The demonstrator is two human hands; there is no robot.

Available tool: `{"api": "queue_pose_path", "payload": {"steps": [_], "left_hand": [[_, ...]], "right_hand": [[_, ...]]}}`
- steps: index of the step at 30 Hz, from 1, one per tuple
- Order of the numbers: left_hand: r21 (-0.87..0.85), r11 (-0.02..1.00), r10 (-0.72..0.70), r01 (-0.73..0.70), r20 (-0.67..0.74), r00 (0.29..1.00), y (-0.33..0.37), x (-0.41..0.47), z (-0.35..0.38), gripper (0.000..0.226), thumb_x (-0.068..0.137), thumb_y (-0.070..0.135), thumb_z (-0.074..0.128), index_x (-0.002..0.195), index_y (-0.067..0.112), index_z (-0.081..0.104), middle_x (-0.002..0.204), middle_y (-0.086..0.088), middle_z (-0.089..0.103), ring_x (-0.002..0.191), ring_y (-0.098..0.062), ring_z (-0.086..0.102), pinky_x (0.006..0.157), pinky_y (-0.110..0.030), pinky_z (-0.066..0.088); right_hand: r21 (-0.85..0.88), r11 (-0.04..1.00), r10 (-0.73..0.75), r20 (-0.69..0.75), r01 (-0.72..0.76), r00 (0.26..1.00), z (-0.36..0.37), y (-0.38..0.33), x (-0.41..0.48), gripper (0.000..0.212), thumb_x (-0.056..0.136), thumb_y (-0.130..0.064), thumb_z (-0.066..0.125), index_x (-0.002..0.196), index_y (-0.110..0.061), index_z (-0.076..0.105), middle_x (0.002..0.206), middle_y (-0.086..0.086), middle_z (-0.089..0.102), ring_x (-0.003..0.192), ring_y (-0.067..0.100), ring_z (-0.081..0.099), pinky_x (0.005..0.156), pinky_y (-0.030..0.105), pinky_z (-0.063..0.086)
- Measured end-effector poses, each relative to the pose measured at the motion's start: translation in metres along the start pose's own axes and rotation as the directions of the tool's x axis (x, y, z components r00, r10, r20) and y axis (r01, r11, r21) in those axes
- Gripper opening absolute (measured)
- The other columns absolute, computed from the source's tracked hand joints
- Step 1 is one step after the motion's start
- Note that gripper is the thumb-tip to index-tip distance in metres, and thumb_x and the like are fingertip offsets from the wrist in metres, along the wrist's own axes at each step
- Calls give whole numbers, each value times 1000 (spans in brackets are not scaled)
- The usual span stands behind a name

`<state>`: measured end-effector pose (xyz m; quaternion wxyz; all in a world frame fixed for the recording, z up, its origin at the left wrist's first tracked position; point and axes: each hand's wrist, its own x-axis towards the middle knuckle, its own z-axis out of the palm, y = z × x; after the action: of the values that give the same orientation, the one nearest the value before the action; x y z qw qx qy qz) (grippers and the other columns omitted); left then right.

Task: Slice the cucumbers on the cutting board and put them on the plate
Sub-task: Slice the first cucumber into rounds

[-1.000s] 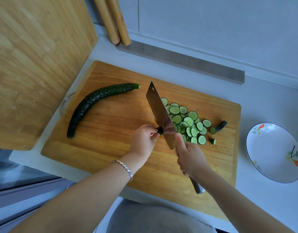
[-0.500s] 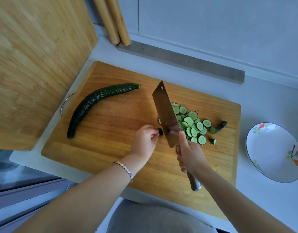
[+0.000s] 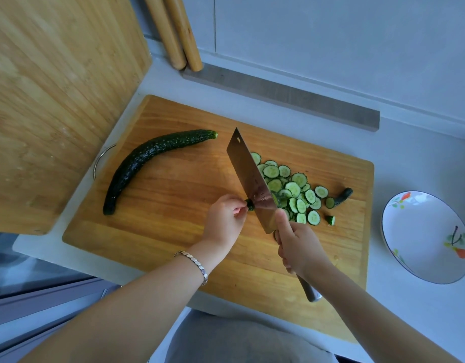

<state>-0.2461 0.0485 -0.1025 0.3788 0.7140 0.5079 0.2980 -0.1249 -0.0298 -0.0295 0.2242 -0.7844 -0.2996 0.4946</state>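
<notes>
On the wooden cutting board (image 3: 173, 231) my left hand (image 3: 226, 221) pinches a small dark cucumber end stub (image 3: 250, 204) against the cleaver (image 3: 249, 176). My right hand (image 3: 299, 247) grips the cleaver's handle, blade edge down on the board beside the stub. A pile of several cucumber slices (image 3: 291, 189) lies right of the blade, with a dark end piece (image 3: 342, 196) and a small chunk (image 3: 331, 220) nearby. A whole curved cucumber (image 3: 147, 163) lies on the board's left part. The white flowered plate (image 3: 409, 224) stands empty on the counter to the right.
A second large bamboo board (image 3: 55, 100) leans over the left side. Two wooden rolling pins (image 3: 179, 35) stand against the wall at the back. A grey strip (image 3: 278, 95) lies behind the board. The counter's front edge runs just below the board.
The cleaver shifted slightly right and lifted half a second ago, then came back down against the stub. My left hand stayed pinching the stub, now tight against the blade.
</notes>
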Motion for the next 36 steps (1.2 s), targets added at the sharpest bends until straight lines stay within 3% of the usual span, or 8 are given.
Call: {"api": "queue_pose_path", "payload": {"steps": [5,14,19,21,26,30,33,36], "left_hand": [[5,1000,-1,1,2,1000,0,-1,2,10,77,-6,67,84,-2,72,90,-12,68,77,-24,66,74,-29,56],[40,999,35,-37,52,998,-5,-2,1,11,79,-5,64,84,-1,72,90,-10,67,79,-24,65,72,-36,56],[59,997,54,-57,64,997,-5,-2,-2,10,79,-3,65,86,-2,71,89,-11,66,77,-25,65,70,-38,56],[72,996,52,-57,63,997,-3,0,-2,7,78,-1,66,82,-1,71,86,-10,66,74,-24,64,67,-38,56],[122,989,-89,83,37,995,13,13,4,10,81,9,65,76,3,71,76,-10,66,70,-24,62,62,-37,52],[156,969,-208,193,81,975,20,27,8,15,87,16,62,84,4,70,83,-10,69,78,-23,64,67,-33,52],[122,982,-147,147,-9,989,28,27,0,19,91,13,55,106,5,65,98,-9,67,87,-21,63,71,-28,51],[204,968,193,-146,-229,954,40,25,-22,24,91,11,50,114,7,56,94,-8,60,85,-17,55,72,-22,46]], "right_hand": [[7,1000,13,-8,-13,1000,2,2,-2,55,90,-62,29,66,-12,36,51,2,32,47,17,29,52,29,27],[81,991,105,-1,-105,994,12,0,2,55,92,-60,30,63,-13,33,46,-1,32,39,15,27,40,20,27],[65,995,85,-46,-82,995,28,4,10,55,90,-63,29,64,-15,33,55,4,30,51,19,29,52,31,28],[107,990,97,-52,-91,994,29,3,10,55,92,-61,29,63,-14,33,51,2,30,47,19,29,48,28,29],[284,944,170,27,-170,985,11,-3,6,57,94,-59,31,60,-14,34,44,-2,27,37,14,24,42,20,24],[282,946,167,-4,-159,986,-19,-1,-3,55,93,-59,33,63,-13,36,41,-4,30,34,13,26,42,20,25],[180,979,104,-68,-91,992,-44,2,-7,54,91,-59,36,63,-13,37,40,-6,31,34,13,27,42,20,26],[-138,990,-54,-160,32,986,-63,5,-5,53,89,-59,38,61,-14,36,46,-4,35,44,15,32,48,26,27]]}}
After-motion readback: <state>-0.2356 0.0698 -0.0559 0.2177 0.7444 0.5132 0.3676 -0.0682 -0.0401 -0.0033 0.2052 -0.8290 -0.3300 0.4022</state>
